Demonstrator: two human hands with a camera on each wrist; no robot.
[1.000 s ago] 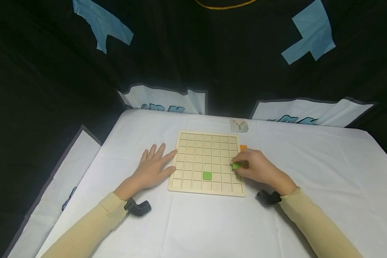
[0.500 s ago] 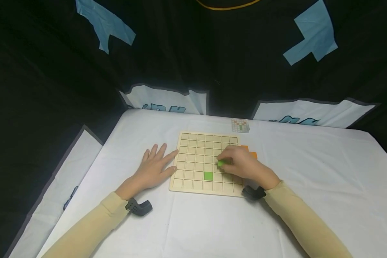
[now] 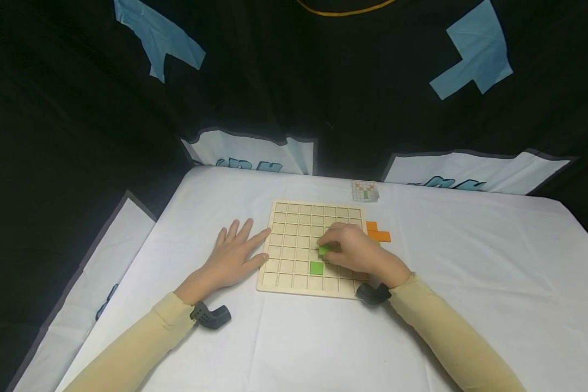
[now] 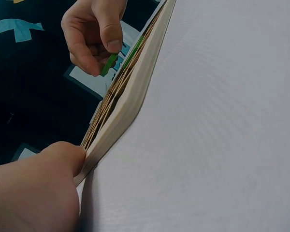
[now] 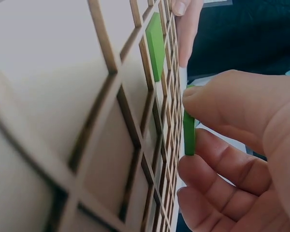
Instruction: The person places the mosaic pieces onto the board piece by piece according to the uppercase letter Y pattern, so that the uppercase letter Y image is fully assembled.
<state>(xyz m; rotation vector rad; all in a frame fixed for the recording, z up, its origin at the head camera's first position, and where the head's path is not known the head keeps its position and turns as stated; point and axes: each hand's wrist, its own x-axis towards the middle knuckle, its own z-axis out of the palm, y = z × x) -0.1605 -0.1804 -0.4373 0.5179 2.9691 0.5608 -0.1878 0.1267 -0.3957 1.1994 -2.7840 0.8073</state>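
Note:
A light wooden grid board (image 3: 294, 283) lies on the white table, one green square tile (image 3: 316, 268) set in a cell near its front. Just above the board, behind that tile, my right hand (image 3: 355, 249) pinches a second green tile (image 5: 189, 133) between thumb and fingers. The right wrist view shows this tile held edge-on, apart from the grid. My left hand (image 3: 232, 256) lies flat with spread fingers, thumb and index touching the board's left edge. In the left wrist view the left thumb (image 4: 70, 157) is against the board's rim.
Orange tiles (image 3: 379, 236) lie against the board's right side, partly behind the right hand. A small card with a printed coloured grid (image 3: 365, 191) sits beyond the board's far right corner. Black cloth (image 3: 353, 109) hangs behind the white table (image 3: 294, 348).
My right hand has carried the green tile leftward from the board's right edge to over the middle columns, uncovering the orange tiles. The left hand has stayed in place.

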